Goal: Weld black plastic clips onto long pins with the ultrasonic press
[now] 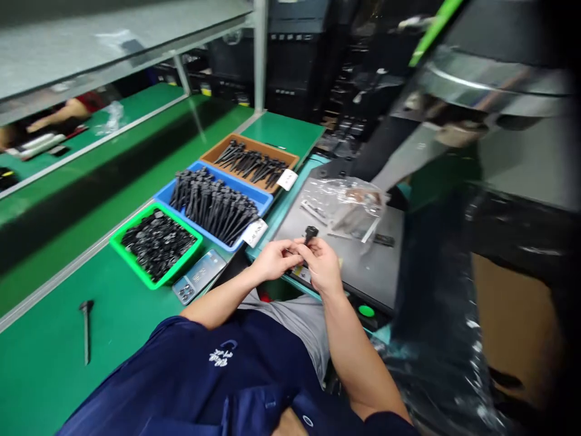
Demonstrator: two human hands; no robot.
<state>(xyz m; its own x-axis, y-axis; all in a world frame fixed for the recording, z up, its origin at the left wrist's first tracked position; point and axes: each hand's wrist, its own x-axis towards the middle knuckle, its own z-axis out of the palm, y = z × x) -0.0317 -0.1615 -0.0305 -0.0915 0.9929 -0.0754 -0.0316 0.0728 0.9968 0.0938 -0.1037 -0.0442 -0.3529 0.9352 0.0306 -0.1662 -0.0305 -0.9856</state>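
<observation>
My left hand point(275, 259) and my right hand point(323, 265) meet over the front edge of a grey metal plate point(363, 266). Both are closed in a pinch around a small black part point(311, 233) that sticks up between the fingertips. A thin pin seems to run from my left fingers toward it. Left of my hands stand three trays: a green tray point(118, 243) of small black pieces, a blue tray point(252, 195) of long black pins, and an orange tray point(213, 152) with more black pins.
A clear plastic bag point(345, 203) lies on the grey plate. A phone point(198, 276) rests by the green tray and a single bolt point(86, 330) on the green bench. A green button point(365, 311) sits below the plate. Another person's arm point(59, 115) shows far left.
</observation>
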